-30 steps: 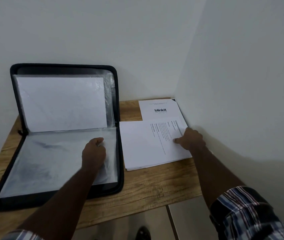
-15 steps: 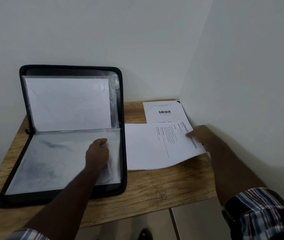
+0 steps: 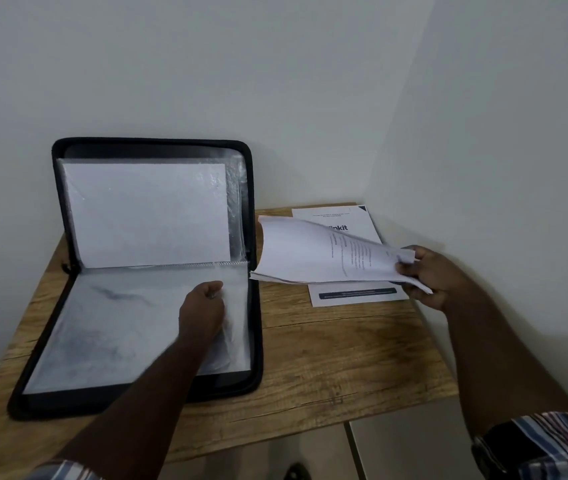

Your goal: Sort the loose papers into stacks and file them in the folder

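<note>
My right hand point(image 3: 429, 277) pinches the paper stack point(image 3: 324, 254) at three o'clock, lifted off the counter point(image 3: 327, 358); my left hand point(image 3: 203, 306), fingers curled, holds the folder point(image 3: 137, 271) sleeve at nine.

Lifted sheaf of papers point(image 3: 313, 254) hides the first letters of the logo on the sheet point(image 3: 351, 225) beneath. Its fine print is too small to read. Left hand point(image 3: 203, 308) fingertips are hidden under its knuckles. Counter point(image 3: 327, 358) is cut off at the lower left.
</note>
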